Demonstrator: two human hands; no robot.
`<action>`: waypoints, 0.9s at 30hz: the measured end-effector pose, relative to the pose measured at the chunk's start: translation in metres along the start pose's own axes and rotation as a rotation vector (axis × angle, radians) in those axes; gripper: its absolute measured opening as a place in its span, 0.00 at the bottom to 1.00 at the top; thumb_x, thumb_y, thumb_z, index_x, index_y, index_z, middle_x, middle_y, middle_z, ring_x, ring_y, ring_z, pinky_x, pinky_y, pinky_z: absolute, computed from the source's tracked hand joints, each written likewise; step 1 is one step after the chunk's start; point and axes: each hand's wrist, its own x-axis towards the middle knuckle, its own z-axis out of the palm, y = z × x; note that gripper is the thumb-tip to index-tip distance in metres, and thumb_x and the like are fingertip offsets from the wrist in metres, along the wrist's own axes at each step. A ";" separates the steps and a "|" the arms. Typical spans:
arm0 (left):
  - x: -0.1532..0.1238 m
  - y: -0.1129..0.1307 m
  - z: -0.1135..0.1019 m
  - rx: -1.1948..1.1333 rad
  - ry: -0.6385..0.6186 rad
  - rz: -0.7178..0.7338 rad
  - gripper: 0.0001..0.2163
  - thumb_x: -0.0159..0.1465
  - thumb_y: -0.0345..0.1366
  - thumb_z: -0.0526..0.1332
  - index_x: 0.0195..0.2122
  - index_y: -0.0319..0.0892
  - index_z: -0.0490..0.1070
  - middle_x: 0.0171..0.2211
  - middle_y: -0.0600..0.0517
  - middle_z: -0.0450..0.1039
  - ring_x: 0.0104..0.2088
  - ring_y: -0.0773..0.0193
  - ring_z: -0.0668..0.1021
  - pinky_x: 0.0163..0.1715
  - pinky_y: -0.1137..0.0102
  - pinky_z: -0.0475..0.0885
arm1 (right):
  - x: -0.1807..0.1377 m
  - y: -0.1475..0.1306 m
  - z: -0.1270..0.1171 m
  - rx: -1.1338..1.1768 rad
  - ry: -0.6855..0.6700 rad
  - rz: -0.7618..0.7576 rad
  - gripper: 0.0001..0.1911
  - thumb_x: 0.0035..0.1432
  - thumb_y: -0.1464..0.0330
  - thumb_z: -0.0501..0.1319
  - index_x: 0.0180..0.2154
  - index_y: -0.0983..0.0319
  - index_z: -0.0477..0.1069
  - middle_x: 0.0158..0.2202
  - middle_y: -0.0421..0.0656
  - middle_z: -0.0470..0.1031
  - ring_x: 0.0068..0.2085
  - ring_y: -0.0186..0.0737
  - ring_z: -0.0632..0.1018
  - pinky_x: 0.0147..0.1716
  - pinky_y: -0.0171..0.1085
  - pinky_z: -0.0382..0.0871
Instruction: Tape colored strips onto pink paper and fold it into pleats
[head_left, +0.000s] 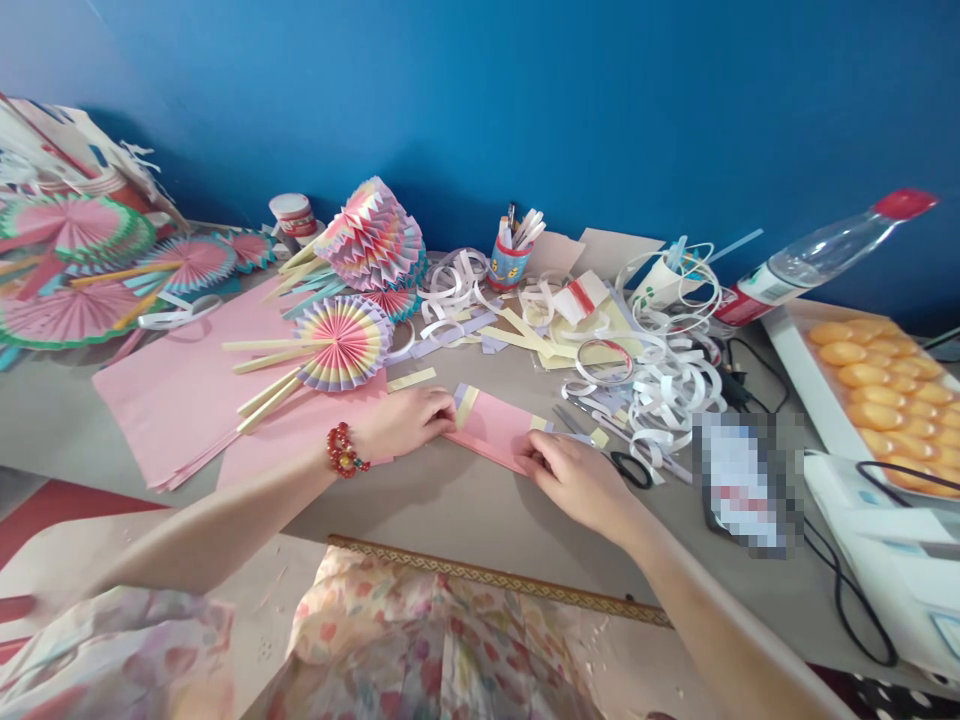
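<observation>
A small pink sheet of paper point(496, 424) with yellow and lilac bands at its ends lies near the front of the table. Its near edge looks folded up into a narrow strip. My left hand point(411, 418), with a red bead bracelet at the wrist, pinches the left end of that edge. At the right end, my right hand point(574, 474) has thumb and fingers closed on the paper. Scissors point(630, 468) with black handles lie just beyond my right hand. Left of the paper rests a pleated paper fan point(345, 343) with pale yellow sticks.
Large pink sheets point(172, 390) spread at the left, with more pleated fans point(64, 225) behind. White curled strips point(675, 390) pile up at the right. A pen cup point(510, 262), a tilted plastic bottle point(814, 265) and a tray of yellow ovals point(874, 385) stand toward the back.
</observation>
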 end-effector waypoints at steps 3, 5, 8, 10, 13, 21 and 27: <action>-0.001 0.001 -0.001 -0.004 0.003 -0.022 0.07 0.68 0.38 0.56 0.34 0.43 0.70 0.34 0.54 0.72 0.33 0.65 0.74 0.33 0.72 0.64 | 0.000 0.001 0.001 -0.004 0.002 -0.004 0.05 0.63 0.71 0.55 0.38 0.58 0.68 0.37 0.41 0.77 0.39 0.41 0.77 0.34 0.35 0.62; -0.001 0.002 -0.002 -0.014 -0.008 -0.018 0.07 0.68 0.38 0.56 0.34 0.43 0.70 0.33 0.55 0.72 0.33 0.65 0.74 0.33 0.72 0.64 | -0.001 0.000 0.000 -0.004 0.002 -0.002 0.04 0.63 0.71 0.55 0.38 0.58 0.68 0.37 0.41 0.77 0.39 0.41 0.77 0.34 0.35 0.62; 0.000 0.000 -0.002 -0.034 -0.020 0.027 0.08 0.68 0.38 0.55 0.32 0.43 0.69 0.32 0.55 0.72 0.33 0.65 0.74 0.34 0.72 0.64 | -0.002 0.000 -0.001 -0.006 -0.001 0.001 0.04 0.63 0.71 0.55 0.37 0.58 0.68 0.37 0.40 0.77 0.38 0.41 0.77 0.34 0.35 0.62; 0.000 -0.002 -0.001 -0.041 -0.020 0.053 0.09 0.68 0.37 0.55 0.31 0.42 0.69 0.33 0.54 0.71 0.34 0.65 0.74 0.36 0.72 0.65 | -0.002 -0.001 -0.001 -0.010 -0.003 0.000 0.04 0.63 0.71 0.56 0.37 0.58 0.68 0.36 0.40 0.77 0.38 0.41 0.77 0.33 0.35 0.62; 0.000 -0.003 0.000 -0.038 -0.020 0.058 0.09 0.68 0.37 0.56 0.31 0.42 0.69 0.32 0.54 0.71 0.34 0.64 0.74 0.36 0.71 0.65 | -0.002 -0.001 -0.001 -0.010 -0.003 -0.006 0.04 0.63 0.70 0.55 0.37 0.58 0.68 0.36 0.40 0.77 0.39 0.41 0.77 0.33 0.35 0.61; -0.001 -0.002 -0.001 -0.034 -0.022 0.070 0.08 0.68 0.35 0.56 0.31 0.42 0.69 0.32 0.54 0.71 0.33 0.64 0.74 0.35 0.71 0.64 | 0.000 -0.001 -0.001 -0.022 0.002 -0.009 0.04 0.63 0.71 0.56 0.37 0.58 0.68 0.36 0.40 0.77 0.38 0.41 0.77 0.33 0.35 0.61; -0.001 -0.003 0.000 -0.030 -0.027 0.080 0.08 0.68 0.35 0.55 0.32 0.42 0.70 0.33 0.54 0.71 0.33 0.65 0.74 0.35 0.71 0.64 | -0.003 0.000 -0.001 -0.025 0.003 -0.009 0.04 0.63 0.70 0.56 0.37 0.57 0.68 0.36 0.40 0.77 0.38 0.41 0.77 0.32 0.34 0.61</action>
